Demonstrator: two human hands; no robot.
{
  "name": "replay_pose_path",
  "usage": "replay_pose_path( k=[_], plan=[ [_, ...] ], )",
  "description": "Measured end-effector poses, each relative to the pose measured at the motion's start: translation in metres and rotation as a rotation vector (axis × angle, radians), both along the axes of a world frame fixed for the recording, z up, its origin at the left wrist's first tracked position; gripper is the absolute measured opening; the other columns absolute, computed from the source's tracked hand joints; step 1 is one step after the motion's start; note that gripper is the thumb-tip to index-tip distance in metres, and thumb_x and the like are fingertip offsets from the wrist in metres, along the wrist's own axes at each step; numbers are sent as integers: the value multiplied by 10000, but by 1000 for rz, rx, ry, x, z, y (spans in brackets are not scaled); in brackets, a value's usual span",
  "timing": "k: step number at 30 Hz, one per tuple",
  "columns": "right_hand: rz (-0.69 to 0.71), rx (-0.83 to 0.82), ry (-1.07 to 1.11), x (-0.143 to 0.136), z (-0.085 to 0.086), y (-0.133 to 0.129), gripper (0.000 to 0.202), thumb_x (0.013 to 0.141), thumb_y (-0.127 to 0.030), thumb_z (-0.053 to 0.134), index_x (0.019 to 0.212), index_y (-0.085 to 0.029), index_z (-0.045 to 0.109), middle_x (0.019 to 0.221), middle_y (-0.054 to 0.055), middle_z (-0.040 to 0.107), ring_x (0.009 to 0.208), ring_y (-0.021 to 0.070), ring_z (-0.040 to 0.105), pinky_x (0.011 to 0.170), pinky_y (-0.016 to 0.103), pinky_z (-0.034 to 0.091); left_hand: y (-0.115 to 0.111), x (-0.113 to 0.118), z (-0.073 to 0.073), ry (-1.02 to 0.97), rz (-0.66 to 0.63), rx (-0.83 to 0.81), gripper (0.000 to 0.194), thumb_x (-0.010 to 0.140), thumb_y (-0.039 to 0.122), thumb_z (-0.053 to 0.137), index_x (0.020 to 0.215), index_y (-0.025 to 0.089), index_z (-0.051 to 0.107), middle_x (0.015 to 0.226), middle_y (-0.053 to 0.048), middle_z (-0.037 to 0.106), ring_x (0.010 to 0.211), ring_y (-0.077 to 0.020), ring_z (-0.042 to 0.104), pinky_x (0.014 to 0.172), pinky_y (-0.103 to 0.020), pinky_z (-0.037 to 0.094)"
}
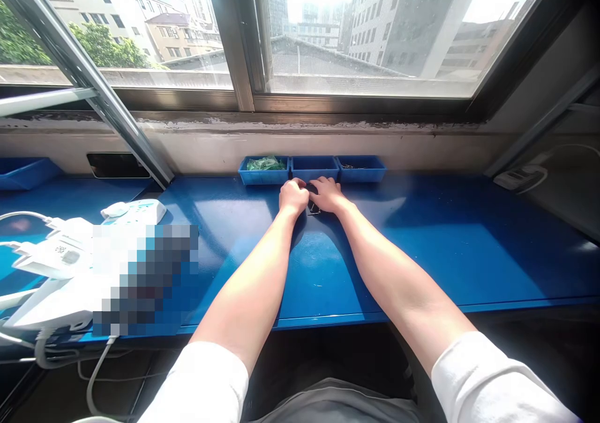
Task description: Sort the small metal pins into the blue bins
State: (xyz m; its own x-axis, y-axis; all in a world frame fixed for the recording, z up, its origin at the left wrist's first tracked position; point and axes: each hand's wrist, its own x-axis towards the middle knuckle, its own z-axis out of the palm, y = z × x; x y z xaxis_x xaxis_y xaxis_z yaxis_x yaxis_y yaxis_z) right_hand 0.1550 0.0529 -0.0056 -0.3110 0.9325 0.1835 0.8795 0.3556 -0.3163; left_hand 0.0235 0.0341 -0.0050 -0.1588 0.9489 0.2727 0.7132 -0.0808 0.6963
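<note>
Both of my arms reach forward to the far part of the blue table, just in front of a row of small bins. My left hand is closed, its thumb side against a small black object. From the other side, the bent fingers of my right hand lie on the same object. A thin, shiny piece shows at its near edge. The hands hide most of the object, so its kind cannot be made out. Behind them, the blue middle bin stands close to the fingertips.
The left bin holds green plastic packaging; the right bin holds small dark pieces. White power strips and plugs with cables crowd the left of the blue table. A metal post rises at the left.
</note>
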Motion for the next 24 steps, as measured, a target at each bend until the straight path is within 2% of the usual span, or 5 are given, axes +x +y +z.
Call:
replay_pose_path(
  k=[6, 12, 19, 21, 24],
  plan=[
    [-23, -14, -11, -1, 2, -2, 495, 863, -433, 411, 1305, -223, 489, 1333, 113, 450, 1196, 336, 369, 996, 489, 332, 0, 0, 0, 6, -2, -4, 310, 718, 164, 498, 974, 197, 670, 1046, -85, 683, 1000, -219, 621, 895, -291, 462],
    [5, 24, 32, 0, 1, -4, 492, 817, -315, 462, 1300, -221, 479, 1291, 101, 496, 1176, 325, 398, 979, 482, 357, 3, 0, 0, 12, 2, 7, 307, 717, 167, 498, 969, 196, 671, 1030, -84, 688, 978, -221, 629, 881, -291, 470],
    [85, 75, 160, 4, -1, -3, 377, 749, -182, 472, 1100, -214, 607, 988, 50, 617, 987, 220, 529, 882, 352, 442, 3, 0, -1, 10, 7, 17, 280, 743, 191, 491, 955, 198, 673, 1013, -86, 691, 971, -223, 630, 870, -292, 474],
    [56, 91, 183, 4, -2, -3, 363, 731, -180, 495, 1072, -210, 617, 1006, 53, 606, 1000, 215, 527, 893, 340, 441, 3, 1, 0, 4, 19, 13, 289, 744, 198, 499, 981, 194, 665, 1025, -86, 688, 978, -220, 628, 872, -288, 474],
    [-50, 78, 163, 4, -2, -2, 323, 739, -250, 536, 1043, -208, 636, 1086, 83, 583, 1082, 265, 489, 925, 393, 425, 3, 1, 0, -13, 31, 12, 314, 743, 209, 514, 1027, 187, 647, 1042, -87, 684, 980, -216, 627, 869, -283, 475]
  ],
)
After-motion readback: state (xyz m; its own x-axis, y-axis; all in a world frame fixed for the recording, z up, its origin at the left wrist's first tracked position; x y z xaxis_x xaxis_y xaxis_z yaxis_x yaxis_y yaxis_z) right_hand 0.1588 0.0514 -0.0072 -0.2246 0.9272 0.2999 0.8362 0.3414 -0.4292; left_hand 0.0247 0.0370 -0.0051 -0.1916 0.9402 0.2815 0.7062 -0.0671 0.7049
